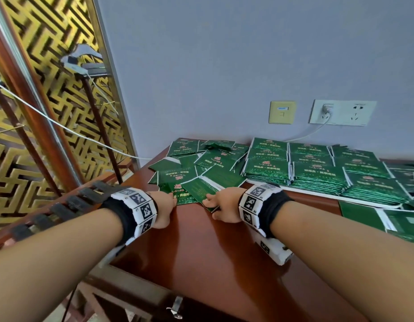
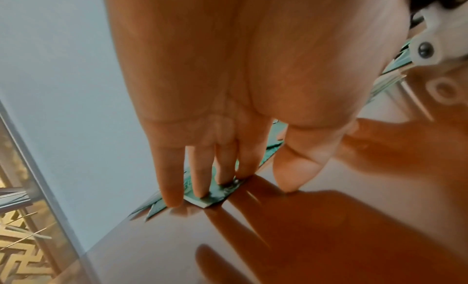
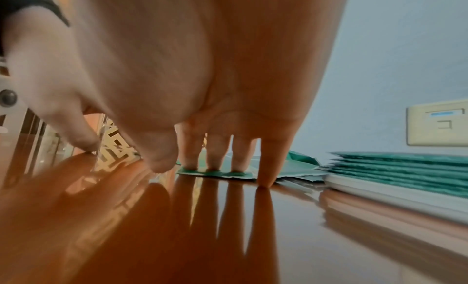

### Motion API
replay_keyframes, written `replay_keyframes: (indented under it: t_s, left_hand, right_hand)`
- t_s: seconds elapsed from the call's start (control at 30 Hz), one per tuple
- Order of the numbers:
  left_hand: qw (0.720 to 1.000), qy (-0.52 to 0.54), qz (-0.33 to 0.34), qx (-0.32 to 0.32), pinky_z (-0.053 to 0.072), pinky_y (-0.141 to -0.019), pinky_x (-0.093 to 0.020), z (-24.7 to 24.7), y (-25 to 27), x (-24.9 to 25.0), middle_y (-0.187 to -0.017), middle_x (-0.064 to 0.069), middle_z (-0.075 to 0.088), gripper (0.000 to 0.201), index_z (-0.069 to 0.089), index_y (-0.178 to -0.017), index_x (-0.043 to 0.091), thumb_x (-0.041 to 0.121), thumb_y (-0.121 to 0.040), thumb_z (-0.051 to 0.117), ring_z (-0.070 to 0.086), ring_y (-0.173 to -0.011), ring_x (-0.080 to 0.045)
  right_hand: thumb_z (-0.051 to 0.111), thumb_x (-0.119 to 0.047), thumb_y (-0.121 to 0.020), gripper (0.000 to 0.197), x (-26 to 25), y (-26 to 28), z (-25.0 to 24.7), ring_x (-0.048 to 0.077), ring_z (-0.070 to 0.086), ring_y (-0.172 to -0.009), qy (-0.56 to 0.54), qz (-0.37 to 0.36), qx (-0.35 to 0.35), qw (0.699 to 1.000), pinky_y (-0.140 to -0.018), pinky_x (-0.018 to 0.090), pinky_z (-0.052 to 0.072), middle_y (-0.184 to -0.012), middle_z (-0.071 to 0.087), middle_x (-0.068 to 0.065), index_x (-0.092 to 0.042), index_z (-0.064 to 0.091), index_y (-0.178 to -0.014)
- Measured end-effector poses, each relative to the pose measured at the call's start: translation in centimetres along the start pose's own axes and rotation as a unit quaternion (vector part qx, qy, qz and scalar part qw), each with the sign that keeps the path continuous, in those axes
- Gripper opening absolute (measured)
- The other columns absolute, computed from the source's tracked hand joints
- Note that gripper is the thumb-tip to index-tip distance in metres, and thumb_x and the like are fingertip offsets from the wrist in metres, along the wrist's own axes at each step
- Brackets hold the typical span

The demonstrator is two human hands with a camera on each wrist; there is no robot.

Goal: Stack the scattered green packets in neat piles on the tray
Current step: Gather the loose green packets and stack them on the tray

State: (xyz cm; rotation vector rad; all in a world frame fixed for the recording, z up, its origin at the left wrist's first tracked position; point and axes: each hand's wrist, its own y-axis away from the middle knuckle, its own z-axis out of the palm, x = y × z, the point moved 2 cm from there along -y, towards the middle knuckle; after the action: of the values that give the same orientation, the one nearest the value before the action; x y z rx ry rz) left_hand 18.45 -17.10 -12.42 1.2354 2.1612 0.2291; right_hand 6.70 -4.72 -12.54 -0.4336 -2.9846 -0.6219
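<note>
Loose green packets (image 1: 201, 170) lie scattered on the wooden table (image 1: 213, 263), left of a white tray (image 1: 322, 194) that carries several neat piles of packets (image 1: 317, 173). My left hand (image 1: 171, 201) presses straight fingers (image 2: 200, 178) on the corner of a packet (image 2: 202, 201) at the near edge of the heap, thumb on the wood. My right hand (image 1: 209, 203) lies beside it, three straight fingers (image 3: 215, 152) flat on another packet's edge (image 3: 217, 173) and the little finger on the table. The tray (image 3: 380, 190) and its piles (image 3: 405, 168) sit just right of that hand.
More green packets (image 1: 387, 219) lie on the table near the tray's front right. Wall sockets (image 1: 343, 112) with a plugged white cable are behind the tray. A gold lattice screen (image 1: 38, 89) stands beyond the table's left edge. Bare wood stretches in front of both hands.
</note>
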Motion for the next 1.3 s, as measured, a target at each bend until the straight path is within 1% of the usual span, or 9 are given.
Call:
replay_keyframes:
  t_s: [0.27,0.37,0.5,0.73,0.83,0.97,1.1,1.23,1.3]
  left_hand:
    - [0.994,0.077,0.075,0.029,0.023,-0.114,-0.026,0.7,3.9,0.6,-0.16,0.007,0.014,0.061,0.022,-0.153,0.022,0.025,-0.096,0.044,0.024,-0.144,-0.017]
    - [0.986,0.115,0.101,0.061,0.032,-0.111,-0.026,-0.3,4.9,1.5,-0.15,0.008,0.039,0.052,0.042,-0.144,0.026,0.03,-0.093,0.051,0.04,-0.135,-0.015]
    - [0.961,0.206,0.143,0.119,0.041,-0.1,-0.024,-2.0,4.5,2.7,-0.127,0.012,0.06,0.042,0.057,-0.129,0.029,0.036,-0.088,0.064,0.056,-0.117,-0.008]
    - [0.969,0.203,0.106,0.094,0.021,-0.115,-0.041,-3.1,0.7,3.4,-0.159,-0.002,0.012,0.115,0.007,-0.154,0.027,0.06,-0.067,0.075,0.016,-0.145,-0.022]
    - [0.969,0.195,0.135,0.069,0.011,-0.117,-0.036,-2.7,-0.7,3.9,-0.161,0.005,0.0,0.125,-0.003,-0.153,0.027,0.059,-0.064,0.078,0.007,-0.147,-0.016]
    - [0.97,0.182,0.148,0.055,0.01,-0.118,-0.036,-2.5,-2.0,3.9,-0.16,0.006,0.003,0.125,-0.001,-0.154,0.023,0.063,-0.063,0.076,0.006,-0.146,-0.016]
    - [0.972,0.166,0.149,0.069,0.016,-0.118,-0.043,-2.7,-2.7,3.7,-0.157,0.007,0.012,0.127,0.002,-0.153,0.028,0.067,-0.058,0.076,0.011,-0.144,-0.019]
    - [0.972,0.154,0.155,0.085,0.026,-0.116,-0.042,-2.8,-2.7,3.3,-0.152,0.007,0.022,0.127,0.007,-0.153,0.029,0.067,-0.055,0.078,0.026,-0.138,-0.017]
    - [0.973,0.143,0.155,0.093,0.027,-0.116,-0.04,-2.9,-2.5,3.0,-0.154,0.005,0.023,0.127,0.009,-0.152,0.029,0.067,-0.054,0.079,0.029,-0.139,-0.017]
  right_hand:
    - [0.051,-0.025,-0.095,0.03,-0.2,4.5,-0.2,0.012,0.059,-0.111,-0.084,0.029,0.03,0.996,-0.094,0.032,0.05,-0.125,0.062,-0.014,-0.027,0.066,-0.12]
    - [0.062,-0.033,-0.086,0.03,0.7,6.0,0.0,0.015,0.066,-0.082,-0.096,0.065,0.038,0.993,-0.077,0.03,0.055,-0.091,0.071,-0.005,-0.015,0.072,-0.107]
    - [0.069,-0.038,-0.082,0.029,2.6,7.8,-0.3,0.015,0.066,-0.086,-0.105,0.087,0.016,0.991,-0.081,0.029,0.052,-0.09,0.071,-0.004,-0.015,0.074,-0.1]
    - [0.061,-0.039,-0.089,0.041,6.7,5.9,-0.4,0.022,0.062,-0.109,-0.071,0.141,0.05,0.986,-0.095,0.035,0.049,-0.119,0.066,0.003,-0.014,0.065,-0.12]
    - [0.058,-0.045,-0.089,0.05,7.2,3.8,0.7,0.025,0.063,-0.104,-0.063,0.15,0.033,0.986,-0.084,0.032,0.051,-0.116,0.066,0.007,-0.007,0.061,-0.121]
    - [0.061,-0.048,-0.084,0.034,7.3,1.7,1.0,0.019,0.05,-0.057,-0.022,0.149,0.034,0.988,-0.053,0.024,0.039,-0.067,0.058,0.001,-0.015,0.059,-0.08]
    - [0.068,-0.06,-0.074,0.071,7.9,1.2,1.0,0.024,0.063,-0.09,-0.037,0.158,0.003,0.987,-0.076,0.033,0.052,-0.106,0.066,0.007,-0.007,0.055,-0.119]
    - [0.064,-0.07,-0.071,0.079,7.7,1.9,1.2,0.024,0.06,-0.084,-0.022,0.172,-0.046,0.984,-0.074,0.032,0.048,-0.089,0.062,0.004,-0.002,0.058,-0.112]
    - [0.065,-0.067,-0.073,0.08,7.3,2.1,1.4,0.024,0.062,-0.093,-0.034,0.175,-0.065,0.982,-0.076,0.03,0.048,-0.102,0.066,0.007,0.0,0.057,-0.117]
